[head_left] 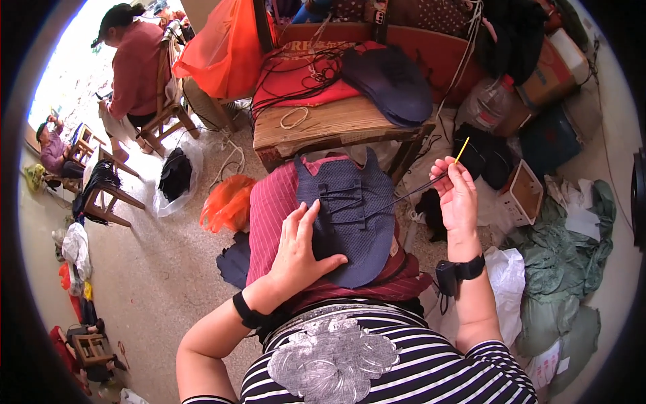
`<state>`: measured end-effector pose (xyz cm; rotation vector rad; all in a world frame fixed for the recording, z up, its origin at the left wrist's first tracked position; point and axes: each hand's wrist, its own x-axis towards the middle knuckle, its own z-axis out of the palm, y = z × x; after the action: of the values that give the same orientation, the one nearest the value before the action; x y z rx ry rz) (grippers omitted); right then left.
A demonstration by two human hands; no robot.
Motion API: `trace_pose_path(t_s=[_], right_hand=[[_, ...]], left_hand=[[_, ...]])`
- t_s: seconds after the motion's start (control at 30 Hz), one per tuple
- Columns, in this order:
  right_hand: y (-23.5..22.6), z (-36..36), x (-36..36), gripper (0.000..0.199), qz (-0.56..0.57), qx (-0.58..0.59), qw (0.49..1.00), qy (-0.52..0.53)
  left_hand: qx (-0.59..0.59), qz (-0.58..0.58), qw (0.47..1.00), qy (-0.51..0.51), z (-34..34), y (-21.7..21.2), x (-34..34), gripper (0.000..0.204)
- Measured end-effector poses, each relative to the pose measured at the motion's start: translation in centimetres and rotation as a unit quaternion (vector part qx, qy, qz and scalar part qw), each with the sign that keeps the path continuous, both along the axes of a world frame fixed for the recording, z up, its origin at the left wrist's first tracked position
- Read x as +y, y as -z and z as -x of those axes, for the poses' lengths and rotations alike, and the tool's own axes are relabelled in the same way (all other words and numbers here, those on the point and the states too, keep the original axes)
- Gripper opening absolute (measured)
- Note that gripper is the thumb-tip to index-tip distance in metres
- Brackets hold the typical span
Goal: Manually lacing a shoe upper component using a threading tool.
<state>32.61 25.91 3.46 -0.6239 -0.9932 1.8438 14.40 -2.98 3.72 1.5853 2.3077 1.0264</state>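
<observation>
On my lap, over a red striped cloth (pixel 272 202), lies a dark navy woven shoe upper (pixel 373 249) with rows of dark lace (pixel 346 202) crossing its middle. My left hand (pixel 299 239) rests on its left side, fingers spread and thumb apart, pressing it from above. Out to the right, my right hand (pixel 457 192) is raised with its fingertips pinched. From them a thin yellow stick (pixel 462 149) points up; whether it is joined to the lace is unclear. A dark strand of lace (pixel 418 190) stretches from the upper to these fingers.
Ahead stands a wooden bench (pixel 303 135) bearing a red bag, loose dark cords and a stack of navy pieces (pixel 390 84). Orange plastic bags (pixel 229 202) lie and hang to the left. A white basket (pixel 521 192) and green sacking (pixel 558 262) are at right. Other people sit farther left.
</observation>
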Motion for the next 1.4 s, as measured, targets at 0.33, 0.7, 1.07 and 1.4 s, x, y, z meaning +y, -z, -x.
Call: trace_pose_path(t_s=[0.33, 0.7, 1.07, 1.4], right_hand=[[-1.7, -0.8, 0.3, 0.022, -0.068, -0.040, 0.997, -0.004], [-4.6, 1.5, -6.3, 0.018, -0.217, -0.253, 0.899, -0.283], [-7.1, 3.3, -8.7, 0.011, -0.271, -0.259, 0.865, -0.333], [-8.0, 5.6, -10.3, 0.014, -0.440, -0.237, 0.808, -0.312]], left_hand=[[-0.077, 0.071, 0.986, 0.130, 0.8, -2.6, -1.8, 0.090], [0.083, -0.001, 0.986, 0.142, 2.3, -2.3, -1.0, 0.074], [-0.107, -0.116, 0.986, 0.059, 1.5, -4.4, 0.4, 0.029], [-0.311, -0.163, 0.934, 0.069, 0.9, -5.5, 2.3, 0.025]])
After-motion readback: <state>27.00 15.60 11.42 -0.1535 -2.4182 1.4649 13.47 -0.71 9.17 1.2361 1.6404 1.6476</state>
